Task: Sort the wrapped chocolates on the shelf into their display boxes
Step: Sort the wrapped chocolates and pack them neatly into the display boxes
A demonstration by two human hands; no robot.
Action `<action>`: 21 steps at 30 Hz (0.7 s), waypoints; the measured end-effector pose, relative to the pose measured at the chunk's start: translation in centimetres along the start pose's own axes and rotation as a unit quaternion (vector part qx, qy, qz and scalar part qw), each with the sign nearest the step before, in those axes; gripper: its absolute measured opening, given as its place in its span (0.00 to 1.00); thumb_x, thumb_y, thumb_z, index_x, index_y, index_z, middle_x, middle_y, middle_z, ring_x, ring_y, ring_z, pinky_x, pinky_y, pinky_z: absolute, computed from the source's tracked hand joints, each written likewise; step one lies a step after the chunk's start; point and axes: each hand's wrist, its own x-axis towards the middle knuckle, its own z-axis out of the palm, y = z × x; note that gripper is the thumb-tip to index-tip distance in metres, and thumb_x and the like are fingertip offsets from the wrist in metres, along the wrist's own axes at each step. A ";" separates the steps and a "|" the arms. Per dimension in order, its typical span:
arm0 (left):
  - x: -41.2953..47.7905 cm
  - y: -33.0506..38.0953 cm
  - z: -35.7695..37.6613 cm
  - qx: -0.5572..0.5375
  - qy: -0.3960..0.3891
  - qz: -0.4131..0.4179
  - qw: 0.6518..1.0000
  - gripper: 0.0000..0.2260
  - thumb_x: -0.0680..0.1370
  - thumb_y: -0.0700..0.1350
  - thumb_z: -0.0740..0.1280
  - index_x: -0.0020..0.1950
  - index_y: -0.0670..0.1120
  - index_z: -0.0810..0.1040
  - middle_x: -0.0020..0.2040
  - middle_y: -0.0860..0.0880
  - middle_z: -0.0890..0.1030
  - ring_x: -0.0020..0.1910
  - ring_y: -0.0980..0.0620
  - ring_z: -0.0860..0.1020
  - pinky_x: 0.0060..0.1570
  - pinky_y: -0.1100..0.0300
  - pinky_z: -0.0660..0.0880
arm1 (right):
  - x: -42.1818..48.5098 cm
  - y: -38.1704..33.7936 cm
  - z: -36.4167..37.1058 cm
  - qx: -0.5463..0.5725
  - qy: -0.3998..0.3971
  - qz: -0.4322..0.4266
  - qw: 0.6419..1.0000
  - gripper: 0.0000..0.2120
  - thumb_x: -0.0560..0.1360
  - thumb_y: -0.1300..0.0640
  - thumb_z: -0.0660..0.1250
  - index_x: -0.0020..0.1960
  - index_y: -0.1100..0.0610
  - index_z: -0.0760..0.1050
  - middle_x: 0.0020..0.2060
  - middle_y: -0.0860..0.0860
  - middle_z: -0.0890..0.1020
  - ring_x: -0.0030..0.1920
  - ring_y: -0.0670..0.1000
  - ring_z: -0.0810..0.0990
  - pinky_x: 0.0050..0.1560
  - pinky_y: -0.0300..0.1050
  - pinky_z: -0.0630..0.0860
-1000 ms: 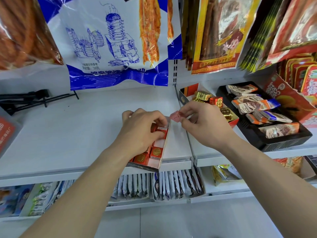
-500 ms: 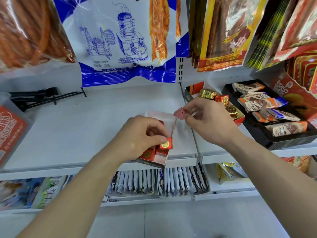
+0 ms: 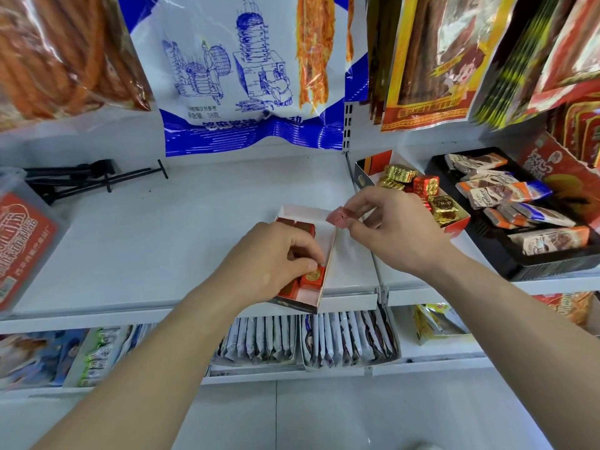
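Observation:
A narrow white display box (image 3: 326, 274) lies at the front of the white shelf (image 3: 168, 241), with red wrapped chocolates in rows inside. My left hand (image 3: 272, 258) reaches into the box, thumb and fingers pinched on a red chocolate with a gold seal (image 3: 312, 278) near the box's front end. My right hand (image 3: 394, 228) hovers just right of the box and pinches a red wrapped chocolate (image 3: 339, 217) above its right wall. Behind that hand stands a second box (image 3: 456, 227) holding gold and red foil chocolates (image 3: 443, 207).
A black tray (image 3: 516, 264) of wrapped bars sits at the right. Snack bags hang overhead, the blue-and-white bag (image 3: 246, 79) closest. Black metal hooks (image 3: 81, 180) lie at the back left, a red-labelled tub (image 3: 22, 248) at the left edge. Sachet boxes (image 3: 350, 342) fill the lower shelf.
My left hand has shifted toward the box's front end and now presses the gold-sealed chocolate down among the others. My right hand keeps its red chocolate in about the same place.

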 end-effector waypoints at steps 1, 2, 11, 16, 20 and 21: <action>0.0 0.0 0.1 0.000 -0.001 0.006 1.000 0.08 0.76 0.46 0.72 0.48 0.60 0.84 0.43 0.63 0.82 0.44 0.66 0.78 0.50 0.62 0.77 | 0.0 -0.1 0.1 0.001 -0.004 -0.001 1.000 0.07 0.75 0.47 0.71 0.48 0.49 0.80 0.41 0.39 0.82 0.38 0.36 0.80 0.34 0.26 0.71; -0.1 -0.1 0.1 -0.007 -0.003 0.011 1.000 0.08 0.76 0.46 0.71 0.49 0.60 0.83 0.45 0.63 0.83 0.45 0.65 0.79 0.52 0.60 0.77 | -0.1 -0.2 0.2 -0.001 -0.010 -0.004 1.000 0.06 0.75 0.49 0.71 0.48 0.49 0.81 0.41 0.38 0.81 0.37 0.37 0.81 0.34 0.27 0.72; -2.6 0.2 -1.2 0.013 -0.109 0.002 0.994 0.21 0.70 0.57 0.74 0.58 0.66 0.70 0.54 0.64 0.67 0.52 0.66 0.71 0.46 0.73 0.66 | -0.7 -1.3 1.6 -0.024 -0.050 -0.030 0.998 0.04 0.74 0.50 0.74 0.47 0.44 0.80 0.39 0.36 0.81 0.36 0.42 0.81 0.36 0.37 0.74; -2.8 -0.2 -1.0 0.011 -0.101 0.008 0.995 0.23 0.69 0.52 0.77 0.57 0.65 0.70 0.53 0.66 0.64 0.51 0.67 0.70 0.45 0.76 0.67 | -0.8 -1.4 2.2 -0.021 -0.062 -0.030 0.997 0.05 0.73 0.50 0.74 0.45 0.42 0.79 0.37 0.34 0.80 0.35 0.42 0.80 0.33 0.33 0.68; -2.6 -0.6 -0.8 -0.022 -0.096 0.011 0.995 0.19 0.70 0.49 0.77 0.53 0.64 0.73 0.55 0.62 0.71 0.52 0.66 0.74 0.51 0.70 0.72 | -0.6 -1.2 2.5 -0.023 -0.075 -0.020 0.997 0.07 0.71 0.51 0.76 0.46 0.42 0.80 0.40 0.36 0.81 0.35 0.41 0.79 0.34 0.34 0.67; -2.6 -0.7 -0.8 -0.024 -0.095 0.013 0.995 0.19 0.70 0.49 0.78 0.52 0.64 0.73 0.55 0.62 0.72 0.52 0.67 0.74 0.50 0.70 0.72 | -0.6 -1.2 2.5 -0.019 -0.077 -0.016 0.997 0.07 0.71 0.52 0.75 0.46 0.43 0.80 0.37 0.34 0.80 0.35 0.39 0.79 0.33 0.30 0.66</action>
